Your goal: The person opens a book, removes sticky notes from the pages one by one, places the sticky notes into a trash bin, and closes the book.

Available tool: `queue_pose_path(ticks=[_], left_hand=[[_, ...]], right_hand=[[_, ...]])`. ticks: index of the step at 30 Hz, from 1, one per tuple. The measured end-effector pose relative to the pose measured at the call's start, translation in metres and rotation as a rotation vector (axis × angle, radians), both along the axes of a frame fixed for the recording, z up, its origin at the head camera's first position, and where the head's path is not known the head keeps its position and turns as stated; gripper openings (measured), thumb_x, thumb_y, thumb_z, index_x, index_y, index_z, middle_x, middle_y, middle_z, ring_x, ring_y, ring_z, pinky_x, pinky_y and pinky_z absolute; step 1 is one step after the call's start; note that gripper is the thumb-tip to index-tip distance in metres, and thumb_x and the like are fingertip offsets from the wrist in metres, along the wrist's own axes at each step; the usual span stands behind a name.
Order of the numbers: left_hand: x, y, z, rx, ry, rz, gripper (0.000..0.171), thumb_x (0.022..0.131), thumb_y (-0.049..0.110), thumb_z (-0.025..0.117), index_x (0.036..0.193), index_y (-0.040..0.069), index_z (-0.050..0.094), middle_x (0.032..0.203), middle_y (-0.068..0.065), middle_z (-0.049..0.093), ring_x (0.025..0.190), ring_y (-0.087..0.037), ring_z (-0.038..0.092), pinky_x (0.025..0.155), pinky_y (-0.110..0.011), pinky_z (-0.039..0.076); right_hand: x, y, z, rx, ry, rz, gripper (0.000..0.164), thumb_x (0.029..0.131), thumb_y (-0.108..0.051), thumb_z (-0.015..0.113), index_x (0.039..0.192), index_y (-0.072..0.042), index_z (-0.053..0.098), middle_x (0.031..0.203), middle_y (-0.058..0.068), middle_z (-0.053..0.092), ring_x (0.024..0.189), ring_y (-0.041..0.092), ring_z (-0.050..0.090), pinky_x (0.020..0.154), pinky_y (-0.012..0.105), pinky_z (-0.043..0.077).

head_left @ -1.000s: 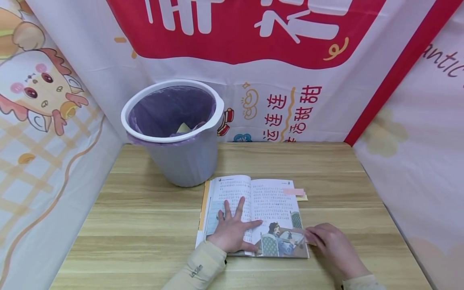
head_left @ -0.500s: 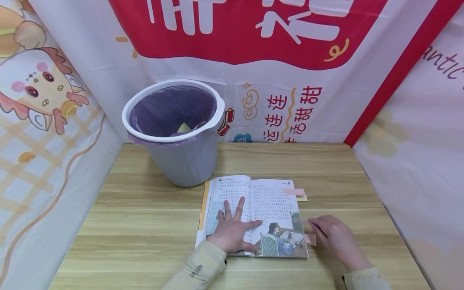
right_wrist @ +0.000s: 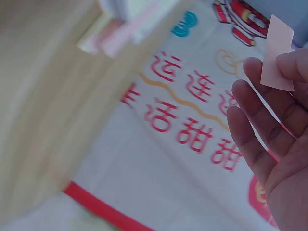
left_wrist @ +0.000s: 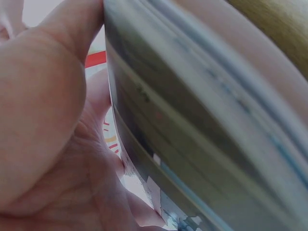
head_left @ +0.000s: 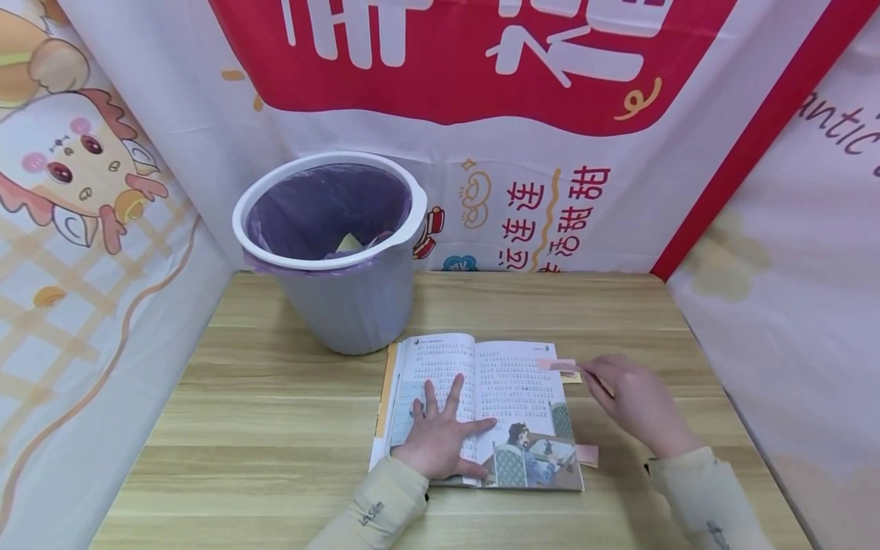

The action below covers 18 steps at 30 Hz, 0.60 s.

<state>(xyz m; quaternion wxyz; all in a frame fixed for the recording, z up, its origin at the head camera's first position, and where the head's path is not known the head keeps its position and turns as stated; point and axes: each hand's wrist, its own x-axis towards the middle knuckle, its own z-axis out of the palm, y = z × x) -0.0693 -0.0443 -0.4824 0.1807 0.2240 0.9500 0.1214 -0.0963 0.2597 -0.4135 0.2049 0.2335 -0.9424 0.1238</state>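
An open book (head_left: 517, 382) with printed text and a colour illustration lies on the table. Across its left page and the fold, my left hand (head_left: 443, 439) presses with spread fingers; the left wrist view shows the palm (left_wrist: 53, 144) beside the page edges. My right hand (head_left: 635, 401) is off the book's right edge, pinching a small pink sticky note (right_wrist: 277, 55) between thumb and forefinger, its other fingers loosely extended. Just left of those fingertips, a pink sticky tab (head_left: 553, 364) lies on the page's upper edge, with a yellow tab (head_left: 571, 377) under it. Lower down, another pink tab (head_left: 587, 455) sticks out.
Behind the book to the left stands a grey waste bin (head_left: 357, 305) with a purple liner and some scraps inside. The wooden table (head_left: 275, 458) is bordered by a printed cloth backdrop (head_left: 536, 145) at the back and cloth at both sides.
My right hand has left the book's lower right edge with a pink note and moved up to the upper tabs; the lower pink tab is now uncovered. The left hand stays put.
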Motion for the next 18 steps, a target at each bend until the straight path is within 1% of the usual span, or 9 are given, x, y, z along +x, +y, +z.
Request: queue_pose_path(ticks=[4, 7, 12, 15, 18], left_hand=[[0.001, -0.001, 0.001, 0.004, 0.001, 0.003, 0.079, 0.064, 0.075, 0.064, 0.138, 0.055, 0.046, 0.166, -0.013, -0.010, 0.138, -0.067, -0.001, 0.105, -0.076, 0.016], [0.001, -0.002, 0.001, 0.006, 0.001, 0.005, 0.079, 0.064, 0.075, 0.064, 0.138, 0.055, 0.046, 0.166, -0.013, -0.009, 0.138, -0.067, -0.001, 0.105, -0.076, 0.016], [0.000, -0.002, 0.000, 0.006, -0.001, 0.003, 0.079, 0.064, 0.074, 0.064, 0.138, 0.055, 0.046, 0.166, -0.013, -0.009, 0.138, -0.067, -0.001, 0.106, -0.075, 0.016], [0.000, -0.002, -0.001, -0.001, 0.001, 0.001, 0.079, 0.064, 0.075, 0.064, 0.138, 0.055, 0.046, 0.166, -0.012, -0.010, 0.138, -0.067, -0.001, 0.106, -0.075, 0.016], [-0.001, -0.002, -0.002, -0.006, 0.003, 0.002, 0.079, 0.064, 0.075, 0.064, 0.138, 0.056, 0.046, 0.166, -0.011, -0.010, 0.139, -0.066, -0.002, 0.107, -0.074, 0.016]], right_hand=[[-0.017, -0.010, 0.026, 0.006, 0.049, 0.051, 0.024, 0.073, -0.008, 0.080, 0.097, -0.003, 0.078, 0.085, 0.007, 0.074, 0.072, 0.021, 0.071, 0.065, 0.036, 0.058], [-0.031, -0.018, 0.046, 0.005, 0.103, 0.088, 0.025, 0.072, -0.005, 0.080, 0.097, -0.003, 0.077, 0.085, 0.008, 0.074, 0.073, 0.022, 0.071, 0.066, 0.036, 0.058], [-0.052, -0.036, 0.079, -0.084, 0.220, 0.174, 0.023, 0.071, -0.001, 0.081, 0.094, -0.003, 0.078, 0.092, 0.011, 0.074, 0.084, 0.026, 0.069, 0.078, 0.038, 0.056], [-0.062, -0.048, 0.099, -0.120, 0.261, 0.184, 0.020, 0.074, -0.005, 0.081, 0.093, -0.006, 0.078, 0.098, 0.011, 0.071, 0.093, 0.027, 0.064, 0.084, 0.036, 0.053], [-0.073, -0.064, 0.119, -0.132, 0.276, 0.180, 0.018, 0.076, -0.011, 0.080, 0.094, -0.008, 0.078, 0.100, 0.009, 0.068, 0.095, 0.025, 0.059, 0.083, 0.033, 0.051]])
